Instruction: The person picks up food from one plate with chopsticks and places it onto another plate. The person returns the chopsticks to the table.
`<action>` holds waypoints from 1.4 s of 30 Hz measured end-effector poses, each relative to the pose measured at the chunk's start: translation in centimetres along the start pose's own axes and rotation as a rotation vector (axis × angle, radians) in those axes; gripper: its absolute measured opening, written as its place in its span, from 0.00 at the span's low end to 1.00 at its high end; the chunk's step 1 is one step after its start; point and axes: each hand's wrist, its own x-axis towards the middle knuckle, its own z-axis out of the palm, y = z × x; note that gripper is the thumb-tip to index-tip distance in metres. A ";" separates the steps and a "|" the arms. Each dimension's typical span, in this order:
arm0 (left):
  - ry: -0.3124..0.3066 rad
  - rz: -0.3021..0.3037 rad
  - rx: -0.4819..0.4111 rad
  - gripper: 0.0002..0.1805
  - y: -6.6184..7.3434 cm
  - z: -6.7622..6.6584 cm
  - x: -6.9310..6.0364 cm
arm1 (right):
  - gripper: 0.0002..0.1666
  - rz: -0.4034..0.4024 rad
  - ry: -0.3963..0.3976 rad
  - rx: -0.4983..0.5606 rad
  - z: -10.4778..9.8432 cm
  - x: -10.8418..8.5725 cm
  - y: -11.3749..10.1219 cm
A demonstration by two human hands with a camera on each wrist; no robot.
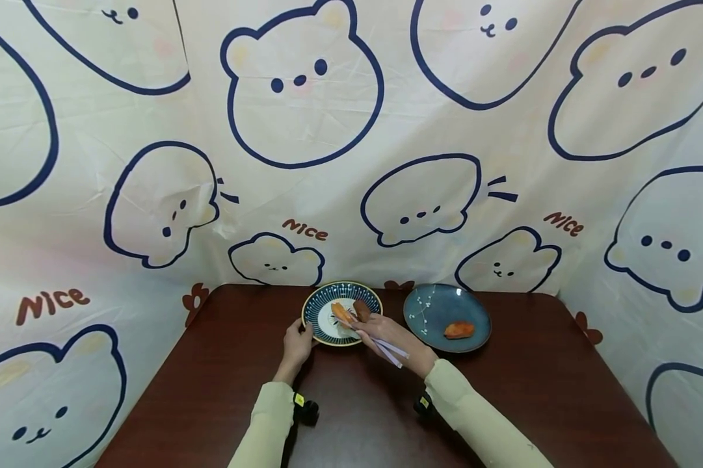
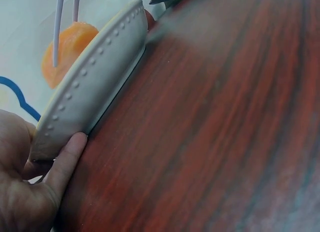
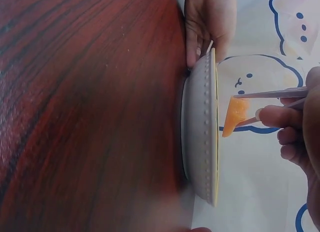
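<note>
Table point(image 1: 357, 422): dark red-brown, wood-grained, soft sheen toward near edge. Backdrop point(image 1: 427, 133): cream, lightly creased, beyond far and both side edges; navy-outlined animal faces, brown "Nice" lettering point(image 1: 53, 305), brown flowers point(image 1: 196, 303) near both far corners.

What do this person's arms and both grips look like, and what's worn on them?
The left sleeve and right sleeve are pale, creamy yellow. A small black device with a yellow patch sits at the left wrist, another at the right. The left grip and right grip are bare, five-fingered human hands.

The right hand point(image 1: 395, 333) partly hides the patterned plate point(image 1: 341, 290).
</note>
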 end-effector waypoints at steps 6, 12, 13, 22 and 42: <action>-0.006 0.006 -0.009 0.24 0.1 -0.1 0.1 | 0.21 -0.003 0.004 -0.009 0.4 0.3 0.1; -0.004 -0.006 -0.014 0.24 0.1 0.0 0.1 | 0.20 -0.034 0.008 -0.052 0.9 0.5 0.4; -0.003 -0.003 -0.017 0.23 0.1 0.0 0.1 | 0.20 -0.044 0.010 -0.060 1.0 0.5 0.4; 0.001 0.011 -0.037 0.22 0.1 0.0 0.0 | 0.21 -0.140 0.064 -0.080 1.3 0.8 0.4; -0.018 0.004 -0.049 0.24 0.2 -0.2 -0.1 | 0.19 -0.048 -0.003 -0.002 2.2 2.2 -0.4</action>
